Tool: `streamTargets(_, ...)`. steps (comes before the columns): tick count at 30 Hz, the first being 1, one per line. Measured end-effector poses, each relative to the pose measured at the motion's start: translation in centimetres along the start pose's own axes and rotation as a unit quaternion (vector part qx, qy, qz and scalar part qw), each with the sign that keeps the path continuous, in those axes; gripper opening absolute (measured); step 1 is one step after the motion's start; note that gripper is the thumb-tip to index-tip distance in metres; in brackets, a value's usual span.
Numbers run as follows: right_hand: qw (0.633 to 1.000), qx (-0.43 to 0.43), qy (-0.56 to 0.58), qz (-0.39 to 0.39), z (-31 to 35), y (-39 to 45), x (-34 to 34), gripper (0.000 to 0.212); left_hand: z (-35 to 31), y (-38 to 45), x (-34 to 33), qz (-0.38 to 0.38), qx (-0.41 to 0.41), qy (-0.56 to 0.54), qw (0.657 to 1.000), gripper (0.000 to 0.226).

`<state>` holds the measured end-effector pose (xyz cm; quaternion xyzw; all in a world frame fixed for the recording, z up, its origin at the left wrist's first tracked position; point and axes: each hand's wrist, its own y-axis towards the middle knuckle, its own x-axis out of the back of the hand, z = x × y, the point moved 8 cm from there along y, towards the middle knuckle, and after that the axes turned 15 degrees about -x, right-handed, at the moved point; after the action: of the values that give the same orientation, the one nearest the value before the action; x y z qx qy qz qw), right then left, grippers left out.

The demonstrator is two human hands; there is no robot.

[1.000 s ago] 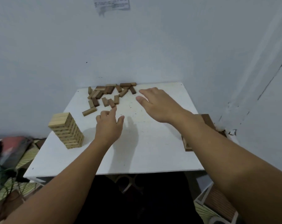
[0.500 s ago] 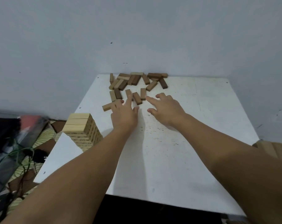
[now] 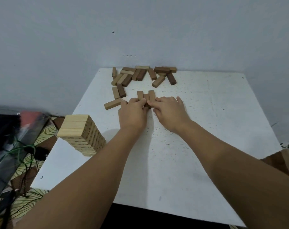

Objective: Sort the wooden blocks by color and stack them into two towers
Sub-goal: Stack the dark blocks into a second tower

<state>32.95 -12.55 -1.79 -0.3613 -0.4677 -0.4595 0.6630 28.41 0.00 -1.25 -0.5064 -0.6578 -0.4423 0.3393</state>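
A: Where do we have our hands?

B: Both are out over the middle of the white bench (image 3: 198, 129). Our left hand (image 3: 132, 113) and right hand (image 3: 169, 111) meet at three brown blocks (image 3: 146, 97) lying side by side, long ends pointing toward the wall (image 3: 140, 30).

A: Are we gripping them?

B: The left hand's fingertips curl in against the left side of the trio, and the right hand's fingertips press in from the right, so the blocks are squeezed together between the two hands. The near ends of the blocks are hidden under our fingers.

A: And the rest of the blocks?

B: A loose pile of blocks (image 3: 140, 75), light and dark mixed, lies scattered along the far edge of the bench against the wall. One light block (image 3: 113, 104) lies alone just left of our left hand, and two more, one light and one dark, lie between it and the pile.

A: Any tower?

B: A light block tower (image 3: 81, 133) stands at the bench's left edge, near our left forearm, many layers high.

A: Off the bench?

B: Green cord (image 3: 23, 148) and patterned fabric on the left.
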Motion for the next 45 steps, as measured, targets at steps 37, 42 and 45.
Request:
streamTargets(37, 0.841, -0.173, 0.512, 0.014, -8.3, -20.0, 1.2, 0.044, -8.8, -15.7, 0.6, 0.111, -0.058, -0.311, 0.942, 0.084)
streamTargets(42, 0.763, -0.183, 0.619, 0.024, -7.3, -19.4, 0.4, 0.052, -9.0, -17.2, -0.4, -0.039, 0.11, -0.504, 0.856, 0.067)
streamTargets(45, 0.742, -0.191, 0.642, 0.044, -6.6, -19.2, -0.3, 0.058, -10.2, -17.4, -0.9, -0.068, 0.118, -0.535, 0.834, 0.06)
